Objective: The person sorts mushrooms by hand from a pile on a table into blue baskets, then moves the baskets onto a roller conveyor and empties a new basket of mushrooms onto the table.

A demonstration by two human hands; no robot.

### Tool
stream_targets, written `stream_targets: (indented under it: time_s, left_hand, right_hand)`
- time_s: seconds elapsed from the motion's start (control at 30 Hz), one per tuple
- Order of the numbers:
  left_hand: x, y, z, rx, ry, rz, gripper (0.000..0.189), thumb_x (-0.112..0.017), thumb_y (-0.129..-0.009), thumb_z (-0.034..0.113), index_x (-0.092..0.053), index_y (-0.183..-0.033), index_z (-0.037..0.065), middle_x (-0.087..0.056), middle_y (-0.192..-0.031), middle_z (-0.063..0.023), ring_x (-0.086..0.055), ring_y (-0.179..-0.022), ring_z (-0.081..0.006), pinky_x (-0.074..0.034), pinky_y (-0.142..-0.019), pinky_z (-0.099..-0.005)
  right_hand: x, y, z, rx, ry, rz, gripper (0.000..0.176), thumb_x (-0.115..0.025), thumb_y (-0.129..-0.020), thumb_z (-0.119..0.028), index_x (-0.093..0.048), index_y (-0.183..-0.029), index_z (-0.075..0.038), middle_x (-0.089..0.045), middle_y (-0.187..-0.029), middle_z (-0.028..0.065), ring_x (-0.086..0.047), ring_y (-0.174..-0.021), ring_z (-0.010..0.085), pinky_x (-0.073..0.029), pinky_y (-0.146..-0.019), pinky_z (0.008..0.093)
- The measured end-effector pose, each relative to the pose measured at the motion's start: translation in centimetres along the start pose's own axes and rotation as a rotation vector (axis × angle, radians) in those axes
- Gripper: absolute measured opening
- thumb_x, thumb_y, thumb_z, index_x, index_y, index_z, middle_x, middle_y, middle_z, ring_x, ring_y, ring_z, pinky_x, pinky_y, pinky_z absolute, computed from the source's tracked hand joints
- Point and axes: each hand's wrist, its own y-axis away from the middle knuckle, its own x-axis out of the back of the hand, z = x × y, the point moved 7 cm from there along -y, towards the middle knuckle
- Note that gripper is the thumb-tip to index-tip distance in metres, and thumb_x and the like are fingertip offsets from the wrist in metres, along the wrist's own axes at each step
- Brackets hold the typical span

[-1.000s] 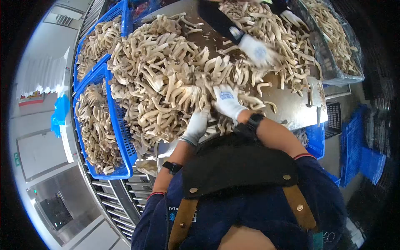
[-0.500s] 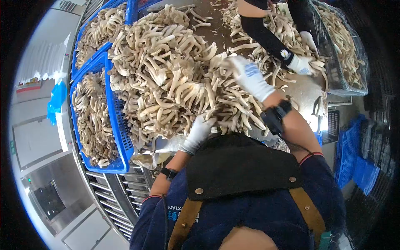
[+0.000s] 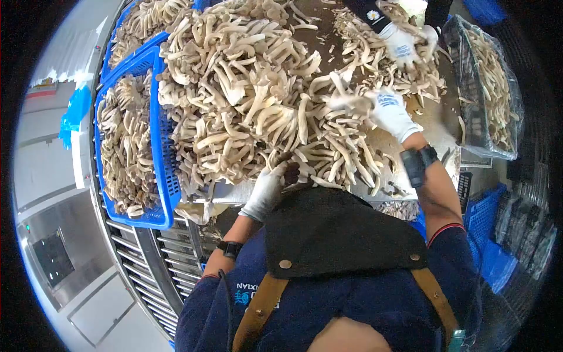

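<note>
A big heap of pale, long-stemmed mushrooms (image 3: 246,100) covers the metal table before me. My left hand (image 3: 265,190), in a white glove, is at the heap's near edge, its fingers closed around a mushroom clump with a dark base (image 3: 291,172); part of the grip is hidden. To the right, my gloved right hand (image 3: 392,112) hovers over looser mushrooms (image 3: 346,149) lying on the table. Blurred pale mushrooms (image 3: 353,104) show at its fingertips, and the fingers look closed on them.
Blue crates (image 3: 157,141) of mushrooms stand along the left on a roller conveyor (image 3: 138,258). Across the table, a co-worker's gloved hands (image 3: 404,47) rest on another mushroom pile. A plastic-lined crate (image 3: 469,76) of mushrooms stands at right, with blue crates (image 3: 484,217) below.
My right hand has moved right and slightly nearer, away from the heap. My left hand has shifted slightly left. The co-worker's hands have moved back onto their pile. The view has shifted a little.
</note>
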Motion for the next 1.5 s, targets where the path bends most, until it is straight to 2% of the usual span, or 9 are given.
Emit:
stream_targets:
  time_s: [0.1, 0.17, 0.2, 0.5, 0.77, 1.1, 1.17, 1.3, 1.5]
  left_hand:
    - [-0.2, -1.7, 0.4, -0.128, -0.259, -0.051, 0.043, -0.046, -0.097, 0.013, -0.040, -0.137, 0.001, -0.058, -0.119, -0.0107, -0.058, -0.103, -0.0172, -0.047, -0.092, -0.0297]
    - [-4.6, -1.1, 3.2, -0.379, 0.074, -0.112, 0.046, -0.051, -0.095, 0.016, -0.040, -0.137, 0.001, -0.054, -0.126, -0.0101, -0.051, -0.115, -0.0156, -0.044, -0.094, -0.0295]
    - [-4.6, -2.7, 2.3, -0.338, -0.059, -0.175, 0.047, -0.053, -0.095, 0.014, -0.038, -0.138, 0.002, -0.057, -0.120, -0.0078, -0.052, -0.108, -0.0137, -0.045, -0.091, -0.0288]
    - [-5.7, -4.8, 2.4, -0.490, 0.055, -0.171, 0.029, -0.060, -0.093, 0.015, -0.054, -0.120, 0.005, -0.058, -0.107, -0.0011, -0.057, -0.086, -0.0109, -0.048, -0.077, -0.0260]
    - [-6.0, -4.4, 2.9, -0.271, 0.195, -0.079, 0.018, -0.060, -0.092, 0.015, -0.059, -0.109, 0.006, -0.060, -0.093, 0.0004, -0.052, -0.079, -0.0082, -0.045, -0.068, -0.0231]
    - [-5.3, -7.1, 1.5, -0.294, 0.082, 0.029, 0.015, -0.064, -0.088, 0.013, -0.063, -0.100, 0.003, -0.063, -0.088, -0.0005, -0.056, -0.080, -0.0098, -0.048, -0.070, -0.0243]
    - [-4.6, -6.3, 0.9, -0.296, 0.025, -0.005, 0.018, -0.063, -0.089, 0.014, -0.062, -0.102, 0.002, -0.064, -0.090, -0.0022, -0.057, -0.082, -0.0102, -0.049, -0.071, -0.0249]
    - [-5.6, -3.1, 1.8, -0.019, -0.435, -0.233, 0.037, -0.061, -0.090, 0.022, -0.057, -0.116, -0.003, -0.064, -0.098, -0.0066, -0.059, -0.089, -0.0151, -0.048, -0.082, -0.0284]
    - [-2.9, -3.6, -2.8, 0.133, -0.119, -0.223, 0.059, -0.052, -0.095, 0.048, -0.051, -0.128, -0.001, -0.060, -0.117, -0.0113, -0.056, -0.106, -0.0208, -0.046, -0.092, -0.0339]
  right_hand:
    - [1.0, 0.6, -1.6, 0.273, -0.018, 0.212, 0.031, -0.059, -0.089, -0.023, -0.059, -0.115, -0.006, -0.056, -0.118, 0.0156, -0.058, -0.098, 0.0343, -0.044, -0.093, 0.0408]
    - [-3.2, 1.0, -4.6, 0.160, -1.689, -0.484, 0.047, -0.063, -0.088, -0.026, -0.050, -0.126, -0.003, -0.054, -0.130, 0.0117, -0.061, -0.083, 0.0133, -0.053, -0.082, 0.0286]
    - [-4.3, 1.4, -6.6, 0.245, -1.716, -0.571, 0.048, -0.064, -0.088, -0.031, -0.051, -0.125, -0.002, -0.055, -0.128, 0.0124, -0.061, -0.077, 0.0098, -0.054, -0.071, 0.0242]
    - [-5.6, 0.7, -7.2, 0.283, -0.350, 0.037, 0.035, -0.049, -0.086, -0.013, -0.058, -0.118, -0.003, -0.065, -0.090, 0.0196, -0.064, -0.079, 0.0322, -0.050, -0.075, 0.0399]
    - [-2.5, -0.9, -7.8, 0.045, -0.317, 0.058, 0.031, -0.056, -0.085, -0.015, -0.054, -0.112, 0.000, -0.063, -0.094, 0.0191, -0.063, -0.085, 0.0319, -0.050, -0.080, 0.0397]
    - [-5.4, -0.9, -8.1, 0.352, -0.308, 0.049, 0.041, -0.059, -0.081, -0.022, -0.054, -0.115, 0.000, -0.062, -0.106, 0.0241, -0.060, -0.098, 0.0383, -0.047, -0.087, 0.0420]
    - [-4.5, -1.6, -5.1, 0.031, -0.422, -0.025, 0.042, -0.061, -0.082, -0.024, -0.054, -0.116, -0.001, -0.063, -0.104, 0.0225, -0.062, -0.094, 0.0372, -0.049, -0.083, 0.0418]
    - [1.0, -2.0, -4.2, 0.057, 0.319, -0.001, 0.055, -0.065, -0.082, -0.035, -0.049, -0.125, -0.005, -0.063, -0.104, 0.0202, -0.061, -0.099, 0.0348, -0.048, -0.085, 0.0404]
    - [-5.6, -8.2, -14.5, 0.209, -0.333, -0.348, 0.077, -0.063, -0.084, -0.044, -0.035, -0.138, 0.003, -0.056, -0.125, 0.0253, -0.057, -0.112, 0.0329, -0.045, -0.096, 0.0415]
